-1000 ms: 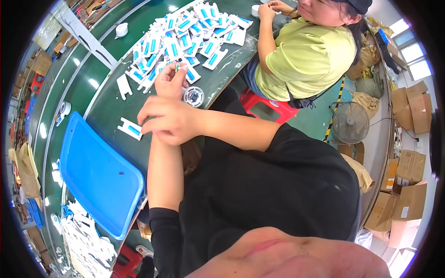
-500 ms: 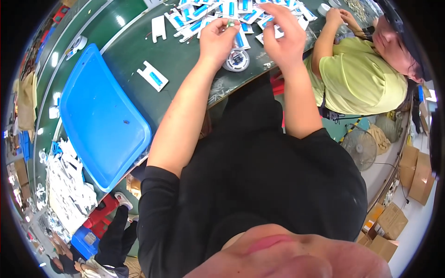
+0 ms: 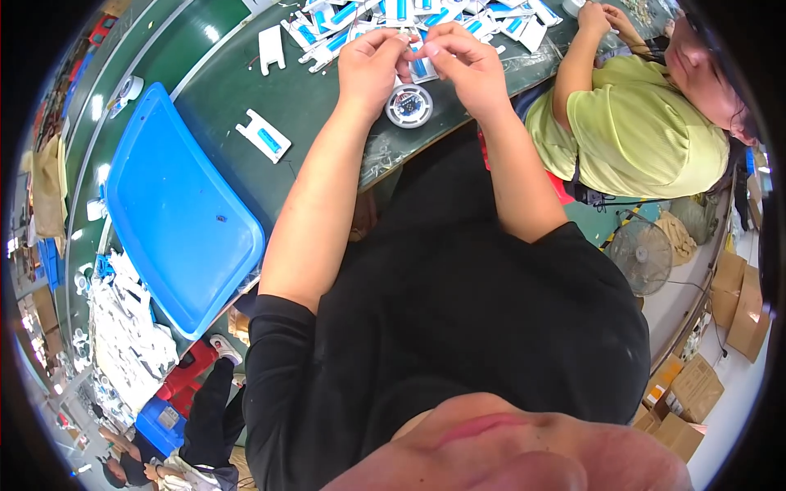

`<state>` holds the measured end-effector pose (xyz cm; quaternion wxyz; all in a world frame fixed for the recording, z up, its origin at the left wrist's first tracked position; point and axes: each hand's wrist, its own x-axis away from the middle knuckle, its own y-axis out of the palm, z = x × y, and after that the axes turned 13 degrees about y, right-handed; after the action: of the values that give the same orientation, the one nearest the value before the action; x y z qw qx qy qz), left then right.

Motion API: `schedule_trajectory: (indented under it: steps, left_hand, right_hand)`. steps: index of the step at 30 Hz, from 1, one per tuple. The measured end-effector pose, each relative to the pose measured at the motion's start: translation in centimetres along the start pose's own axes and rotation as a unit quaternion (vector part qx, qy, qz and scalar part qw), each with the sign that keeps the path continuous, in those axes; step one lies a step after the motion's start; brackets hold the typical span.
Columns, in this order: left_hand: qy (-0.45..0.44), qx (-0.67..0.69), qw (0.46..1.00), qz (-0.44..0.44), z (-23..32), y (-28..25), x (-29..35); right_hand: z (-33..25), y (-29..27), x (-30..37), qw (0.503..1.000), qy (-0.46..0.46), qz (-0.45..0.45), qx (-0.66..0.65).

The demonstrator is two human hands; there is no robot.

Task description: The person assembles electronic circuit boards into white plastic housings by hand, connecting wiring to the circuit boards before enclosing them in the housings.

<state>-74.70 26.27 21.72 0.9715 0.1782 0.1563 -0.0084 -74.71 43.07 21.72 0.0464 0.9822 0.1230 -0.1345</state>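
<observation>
My left hand (image 3: pixel 370 72) pinches a small piece (image 3: pixel 404 38) at its fingertips, which looked green a moment ago and is too small to name. My right hand (image 3: pixel 473 72) meets it with thumb and index finger pressed together; whatever is between them is hidden. Just below the fingers, a round grey-white housing (image 3: pixel 408 106) with a circuit board inside lies on the green table. Beyond both hands spreads a heap of white plastic cases (image 3: pixel 532 36) with blue battery cells in them.
A single white case with a blue cell (image 3: pixel 264 137) and a plain white case (image 3: pixel 271 51) lie left of my hands. Farther left is a large blue tray (image 3: pixel 184 213). On the right a co-worker in a yellow-green shirt (image 3: pixel 639 131) sits at the same table (image 3: pixel 327 98).
My right hand has come left and down from a raised, spread pose to meet my left hand, its fingers closing. The view has shifted slightly.
</observation>
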Motion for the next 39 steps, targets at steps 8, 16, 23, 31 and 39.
schedule_trajectory:
  steps: [8,16,23,31,39]
  left_hand:
    - [-0.057,0.05,0.997,-0.02,0.9,0.2,0.6]
    - [-0.068,0.05,0.996,0.008,0.6,0.0,0.5]
    - [-0.049,0.091,0.995,0.0,0.4,0.3,0.3]
    - [-0.038,0.069,0.997,-0.001,0.3,0.2,0.6]
    - [-0.032,0.097,0.995,-0.021,0.3,0.1,0.4]
  right_hand:
    - [1.0,-0.2,-0.8,0.908,0.162,-0.077,-0.379]
    - [3.0,-0.3,-1.1,0.846,0.167,-0.139,-0.487]
    - [3.8,-0.7,-1.3,0.843,0.145,-0.172,-0.49]
    - [4.5,-0.9,-1.3,0.83,0.121,-0.234,-0.491]
    - [4.0,-0.8,-0.6,0.872,0.101,-0.14,-0.457]
